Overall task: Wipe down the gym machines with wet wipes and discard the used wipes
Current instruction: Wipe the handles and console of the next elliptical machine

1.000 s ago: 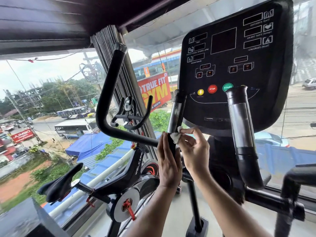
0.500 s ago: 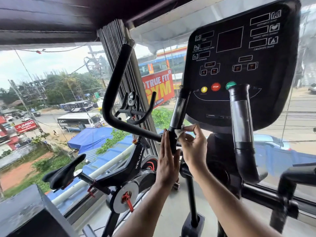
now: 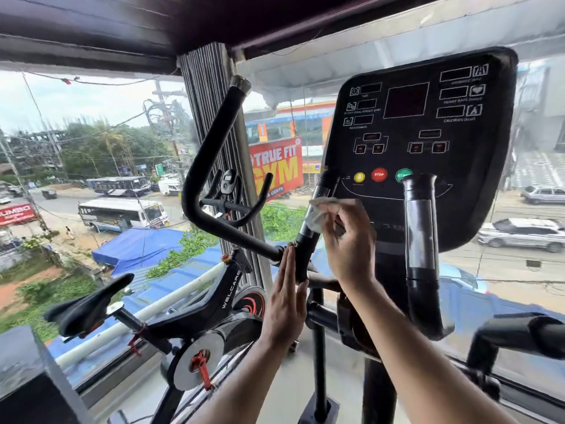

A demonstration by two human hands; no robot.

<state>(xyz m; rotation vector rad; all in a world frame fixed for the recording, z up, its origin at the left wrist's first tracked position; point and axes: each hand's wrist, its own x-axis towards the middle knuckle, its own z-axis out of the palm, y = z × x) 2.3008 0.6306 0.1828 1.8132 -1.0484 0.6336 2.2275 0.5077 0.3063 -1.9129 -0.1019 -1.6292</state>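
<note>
The right hand [image 3: 348, 240], pinching the white wipe [image 3: 319, 214], has moved up the left grip [image 3: 315, 221] toward the console [image 3: 477, 179] since 1 second ago, while the flat, empty left hand [image 3: 286, 301] steadies the grip lower, so wiping seems midway.

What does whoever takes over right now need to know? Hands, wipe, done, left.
Right hand pinches the wet wipe against the left grip bar, partway up its silver section.
Left hand, fingers straight, presses flat on that bar's black lower part to brace it.
Done: can't tell how much is clean; wiping of this bar is under way.
Left: top of this bar, right grip bar, console, curved handle, then bin the wipe. No bin in view.
</note>
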